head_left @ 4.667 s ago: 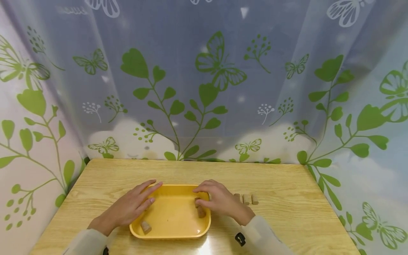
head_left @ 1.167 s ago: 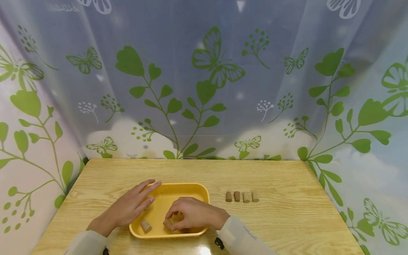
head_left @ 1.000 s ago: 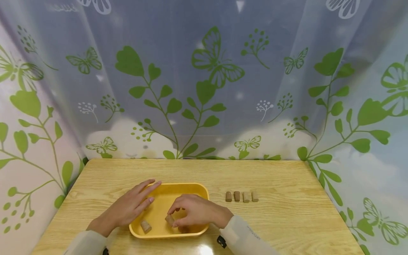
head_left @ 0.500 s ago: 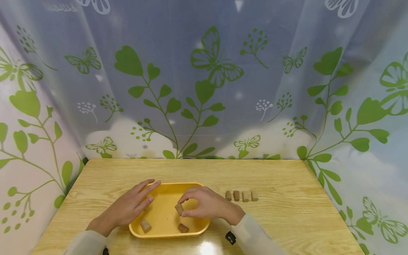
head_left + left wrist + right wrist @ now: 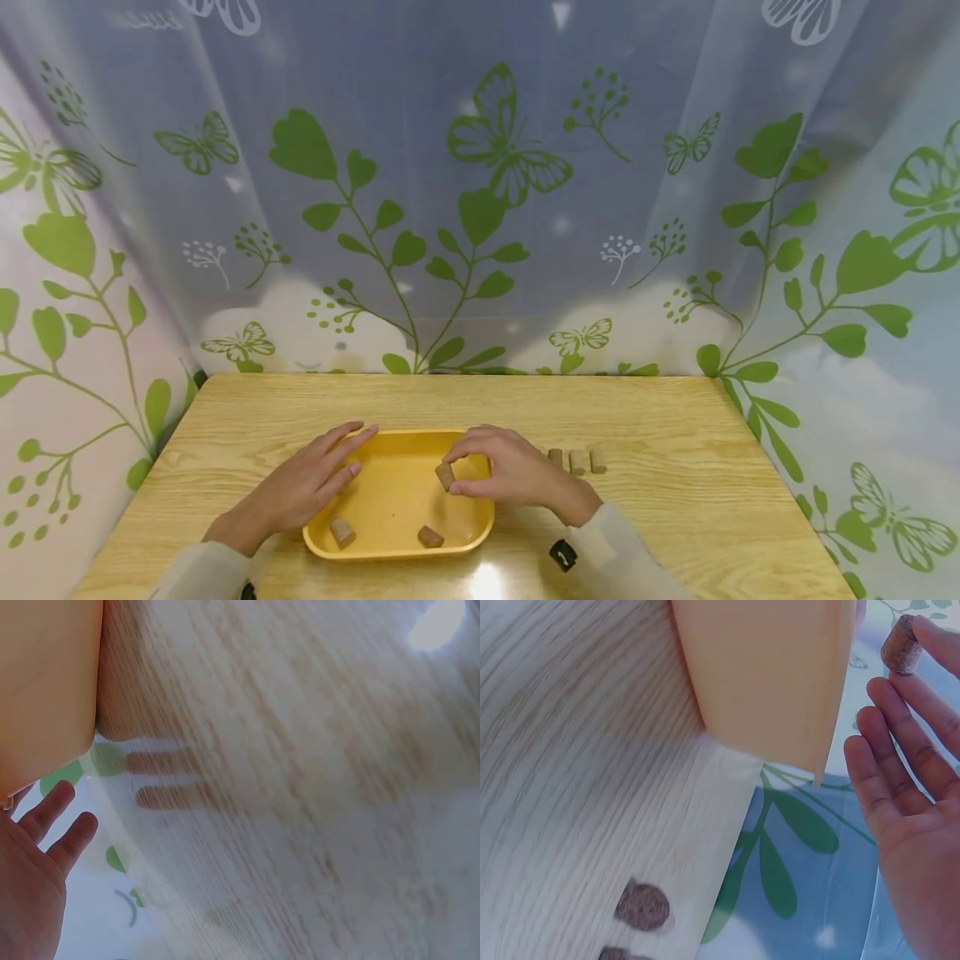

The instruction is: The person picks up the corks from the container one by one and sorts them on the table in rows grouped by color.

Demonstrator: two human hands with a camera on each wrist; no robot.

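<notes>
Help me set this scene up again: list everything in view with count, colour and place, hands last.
table: one, light wood, across the lower picture
tray: one, yellow, on the table, left of centre
corks in the tray: two, light brown and reddish brown, near the front edge
held cork: one, brown, raised over the tray
corks on the table: at least three, brown shades, right of the tray; row partly hidden
curtain: number of pieces unclear, blue-grey and pale with green leaves and butterflies, behind and beside the table
wrist gadgets: two, black, at the cuffs
sleeves: two, cream, on the arms
left hand: one, bare, at the tray's left side
right hand: one, bare, pinching the held cork
</notes>
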